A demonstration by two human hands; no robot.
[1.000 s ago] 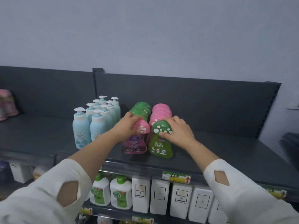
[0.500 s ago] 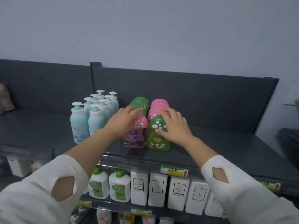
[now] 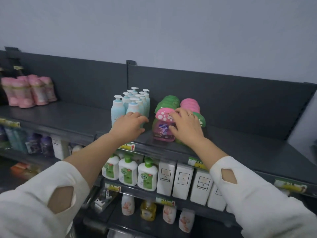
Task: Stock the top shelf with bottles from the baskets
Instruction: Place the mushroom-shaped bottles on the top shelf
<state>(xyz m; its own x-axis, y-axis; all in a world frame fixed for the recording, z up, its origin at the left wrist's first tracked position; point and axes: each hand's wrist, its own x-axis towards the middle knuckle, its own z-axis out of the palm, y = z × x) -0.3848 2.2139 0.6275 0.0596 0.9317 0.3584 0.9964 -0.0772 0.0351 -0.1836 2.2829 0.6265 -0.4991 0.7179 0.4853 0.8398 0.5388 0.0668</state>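
While both arms in white sleeves [image 3: 25, 212] reach over the front lip of the top shelf [image 3: 68, 115], we see the left hand [image 3: 130, 125] just in front of the cluster of blue pump bottles [image 3: 118, 110]. Its fingers are spread and loosely bent, closed round nothing; whether it touches the nearest bottle we cannot tell. We find the right hand [image 3: 187, 127] laid against the pink mushroom bottle [image 3: 163, 127], which stands upright at the front of the shelf. The thumb rests on its clear pink body and the fingertips [image 3: 176, 113] on the edge of its spotted cap, with the fingers nearly straight rather than wrapped round it. A ring [image 3: 190, 114] sits on one finger. Behind this hand we make out the green mushroom bottle [image 3: 200, 120], mostly hidden, just beside the pink one. Further back stand a row of green caps [image 3: 169, 100] and, to its right, a row of pink caps [image 3: 190, 103], close to the back panel. At far left on the same shelf we note pink pouches [image 3: 27, 90]. On the shelf below stand green-and-white pump bottles [image 3: 128, 172] and white boxes [image 3: 181, 179], under yellow price tags [image 3: 128, 146].
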